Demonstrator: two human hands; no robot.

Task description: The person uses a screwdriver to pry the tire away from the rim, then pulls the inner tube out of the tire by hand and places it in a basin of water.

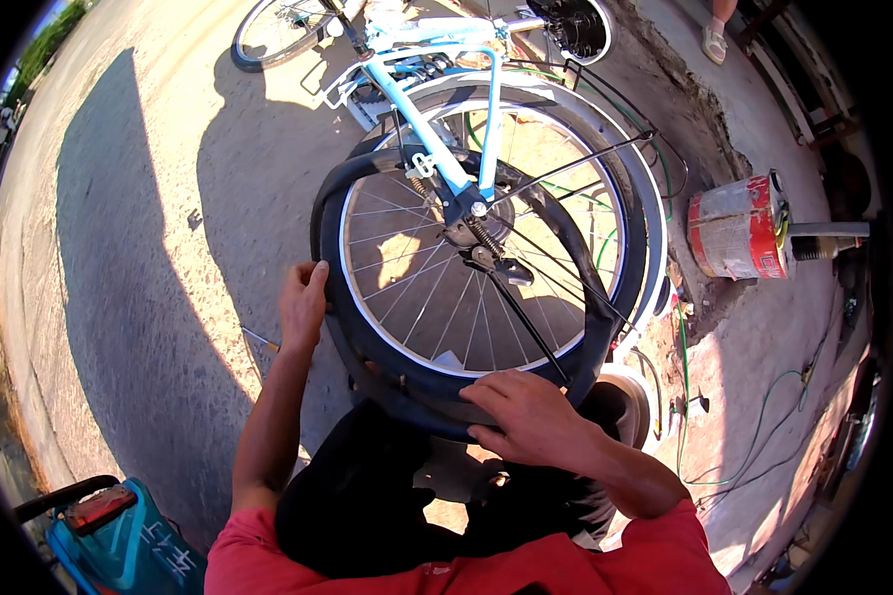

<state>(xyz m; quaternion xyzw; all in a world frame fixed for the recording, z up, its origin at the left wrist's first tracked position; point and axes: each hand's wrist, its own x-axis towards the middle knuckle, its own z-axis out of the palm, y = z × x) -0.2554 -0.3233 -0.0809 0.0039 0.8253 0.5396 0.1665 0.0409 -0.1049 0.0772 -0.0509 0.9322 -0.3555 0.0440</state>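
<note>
A light blue bicycle frame [412, 104] lies on its side before me, its spoked rear wheel [417, 307] facing up. A black tyre [392, 359] runs round the silver rim, and a loose black inner tube [569, 233] loops across the spokes and frame end. At the wheel's left edge, my left hand [304, 305] pinches the tyre, thumb on the near side. My right hand [531, 418] is curled over the black rubber at the wheel's lower edge, thumb and fingers apart across it; its far fingertips are hidden.
A red and white bucket [734, 230] stands at the right, with a green hose [754, 451] on the ground below. At lower left is a teal container [129, 540] with a black handle. Another wheel [278, 32] lies at the top. A person's shoe [714, 45] shows at upper right.
</note>
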